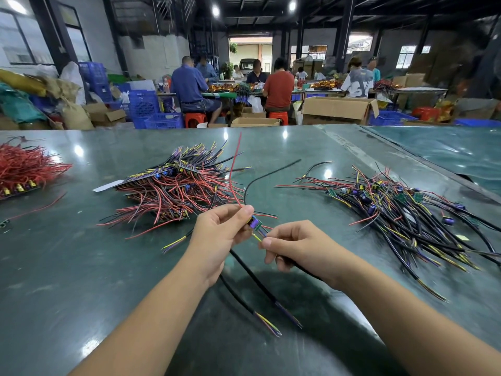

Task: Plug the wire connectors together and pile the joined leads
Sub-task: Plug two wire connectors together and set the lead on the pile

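— What carries it all?

— A glossy green table (pixel 81 267) under both hands. Beyond the left hand lies the largest heap of red and black leads (pixel 173 191), stacked with small boards among them. Beyond and outward of the right hand sprawls a looser pile of black leads (pixel 401 213) with yellow and purple ends. Far out past the left hand sits a bunch of red wires (pixel 27 166).

— And the hands themselves?

— The left hand (pixel 219 237) pinches a small green board (pixel 254 221) with a purple part between thumb and fingers; a red wire (pixel 235 169) rises from it, and a black wire (pixel 268 175) arcs away over the table. The right hand (pixel 295 246) has its fingers curled, pinching a black cable (pixel 298 267) whose thin yellow and purple cores (pixel 259 236) reach to the board.

— Anything nearer?

— Two more black cables (pixel 249 278) trail from beneath the left hand toward the person, their stripped ends resting on the table between the forearms.
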Tool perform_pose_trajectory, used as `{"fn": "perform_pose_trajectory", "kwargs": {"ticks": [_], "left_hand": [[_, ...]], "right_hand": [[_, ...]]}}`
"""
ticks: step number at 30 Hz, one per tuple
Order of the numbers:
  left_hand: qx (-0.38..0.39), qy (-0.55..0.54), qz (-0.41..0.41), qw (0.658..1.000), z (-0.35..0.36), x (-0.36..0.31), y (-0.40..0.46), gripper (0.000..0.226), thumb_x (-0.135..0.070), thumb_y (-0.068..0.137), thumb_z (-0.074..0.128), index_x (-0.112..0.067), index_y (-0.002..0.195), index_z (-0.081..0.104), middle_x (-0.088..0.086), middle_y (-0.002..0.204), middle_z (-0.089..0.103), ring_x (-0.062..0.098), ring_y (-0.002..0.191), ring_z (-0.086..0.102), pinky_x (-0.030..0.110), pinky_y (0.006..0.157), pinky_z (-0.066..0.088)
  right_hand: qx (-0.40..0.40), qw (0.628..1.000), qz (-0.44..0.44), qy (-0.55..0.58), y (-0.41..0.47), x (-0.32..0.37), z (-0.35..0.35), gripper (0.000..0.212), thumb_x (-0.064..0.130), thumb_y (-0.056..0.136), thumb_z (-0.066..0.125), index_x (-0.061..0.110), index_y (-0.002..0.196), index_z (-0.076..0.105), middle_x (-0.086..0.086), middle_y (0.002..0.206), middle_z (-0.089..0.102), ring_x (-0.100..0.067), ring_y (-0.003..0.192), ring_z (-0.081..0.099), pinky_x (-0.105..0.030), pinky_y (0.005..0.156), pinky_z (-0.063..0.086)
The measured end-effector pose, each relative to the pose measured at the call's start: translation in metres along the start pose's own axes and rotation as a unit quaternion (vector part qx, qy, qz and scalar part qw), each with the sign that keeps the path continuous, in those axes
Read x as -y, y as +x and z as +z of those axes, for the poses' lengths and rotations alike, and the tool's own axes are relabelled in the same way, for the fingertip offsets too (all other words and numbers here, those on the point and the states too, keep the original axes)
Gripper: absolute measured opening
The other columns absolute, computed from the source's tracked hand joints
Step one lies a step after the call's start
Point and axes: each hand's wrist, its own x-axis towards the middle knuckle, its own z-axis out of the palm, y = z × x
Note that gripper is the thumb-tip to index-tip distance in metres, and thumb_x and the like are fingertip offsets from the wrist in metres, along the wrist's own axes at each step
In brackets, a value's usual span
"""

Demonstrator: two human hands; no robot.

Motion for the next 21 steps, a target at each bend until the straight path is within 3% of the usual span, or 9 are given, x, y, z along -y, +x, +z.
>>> {"fn": "perform_pose_trajectory", "kwargs": {"ticks": [4, 10, 13, 21], "left_hand": [[-0.027, 0.021, 0.006, 0.999, -0.0013, 0.0015, 0.0027, 0.007, -0.015, 0.086, 0.066, -0.008, 0.087, 0.067, -0.002, 0.066, 0.065, 0.004, 0.055, 0.057, 0.017, 0.057, 0.052], [-0.021, 0.073, 0.009, 0.997, -0.0048, 0.003, 0.0026, 0.012, -0.019, 0.091, 0.061, -0.008, 0.086, 0.062, -0.005, 0.065, 0.063, 0.005, 0.058, 0.061, 0.021, 0.057, 0.055], [-0.014, 0.065, 0.008, 0.998, -0.0043, 0.0017, 0.0022, 0.012, -0.017, 0.093, 0.059, -0.01, 0.083, 0.059, -0.008, 0.061, 0.063, 0.006, 0.057, 0.063, 0.022, 0.058, 0.056], [0.02, 0.021, -0.002, 1.0, -0.0015, -0.0005, -0.0006, 0.013, -0.016, 0.091, 0.06, -0.012, 0.08, 0.058, -0.005, 0.061, 0.062, 0.009, 0.055, 0.063, 0.02, 0.058, 0.054]], "right_hand": [[-0.008, 1.0, 0.014, -0.001, 0.0007, 0.0002, 0.0002, 0.016, 0.011, 0.096, 0.052, 0.007, 0.09, 0.067, -0.001, 0.069, 0.068, -0.01, 0.049, 0.056, -0.017, 0.05, 0.045], [-0.063, 0.971, -0.049, -0.227, 0.0001, -0.0006, 0.003, 0.023, 0.015, 0.098, 0.047, 0.022, 0.083, 0.063, 0.006, 0.073, 0.069, -0.011, 0.052, 0.062, -0.025, 0.058, 0.048], [-0.072, 0.967, -0.062, -0.238, 0.0003, -0.0016, 0.0019, 0.021, 0.017, 0.098, 0.046, 0.023, 0.085, 0.062, 0.005, 0.077, 0.069, -0.011, 0.05, 0.061, -0.029, 0.06, 0.049], [-0.098, 0.958, -0.093, -0.253, 0.0001, -0.0034, 0.006, 0.026, 0.026, 0.095, 0.053, 0.025, 0.07, 0.059, 0.009, 0.057, 0.061, -0.002, 0.044, 0.043, -0.012, 0.048, 0.032]]}}
